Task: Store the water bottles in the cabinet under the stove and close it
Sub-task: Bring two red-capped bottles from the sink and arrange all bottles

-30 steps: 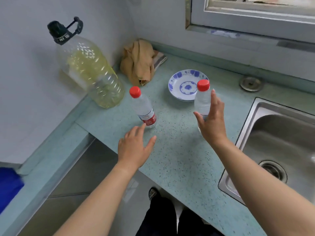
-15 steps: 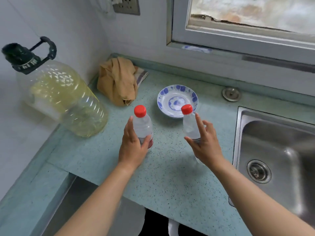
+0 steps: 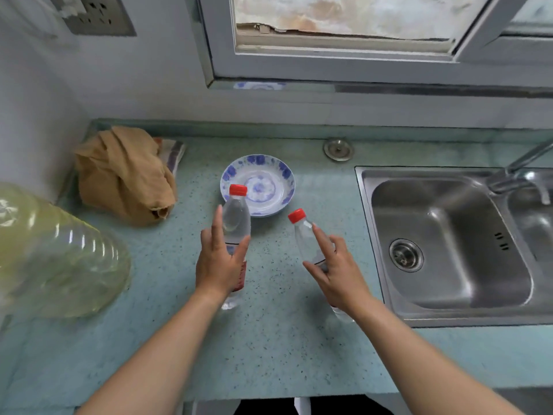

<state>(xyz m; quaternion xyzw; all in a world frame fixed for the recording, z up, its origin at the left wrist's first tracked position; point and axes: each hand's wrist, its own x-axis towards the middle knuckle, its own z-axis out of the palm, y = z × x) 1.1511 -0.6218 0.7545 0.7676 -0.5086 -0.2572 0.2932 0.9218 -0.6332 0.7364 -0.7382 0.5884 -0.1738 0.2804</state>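
step: gripping 2 bottles | left hand (image 3: 220, 265) fingers clamping left bottle (image 3: 236, 217) | right hand (image 3: 336, 269) fingers clamping tilting right bottle (image 3: 305, 238) | advice: squeezing mid-body firmly, lifting off tabletop (image 3: 269, 339)

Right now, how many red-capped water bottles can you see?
2. One bottle is in the left hand, near the plate. The other bottle leans in the right hand, nearer the sink. None seem hidden.

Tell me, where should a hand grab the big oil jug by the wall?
Probably around its ribbed lower body, from the open counter side, using both hands. The oil jug is wide and round, leans close to the wall, and its top is out of view, so no handle shows.
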